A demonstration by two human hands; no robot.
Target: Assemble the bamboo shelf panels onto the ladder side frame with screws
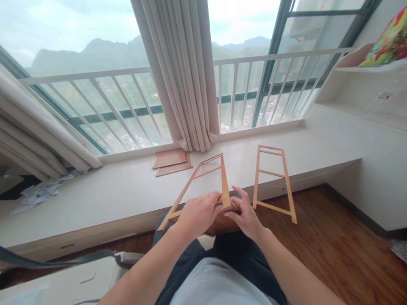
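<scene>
A light wooden frame (225, 180) with two long legs and crossbars rests partly on the white ledge, its near end over my lap. My left hand (200, 214) is closed around the lower crossbar close to the right leg's end. On the other side of that leg end, my right hand (244, 216) grips it between thumb and fingers, the index finger raised. Whether a small part sits in my right fingers is hidden. To the right, a second wooden frame (288, 186) of the same shape leans over the ledge's edge, touched by neither hand.
Two thin brown panels (171, 159) lie on the white ledge (127, 190) beneath the grey curtain (182, 76). Crumpled papers (41, 192) are at the left. A white railing (235, 84) runs along the window. A white shelf unit (359, 93) stands right, above the dark wooden floor (333, 237).
</scene>
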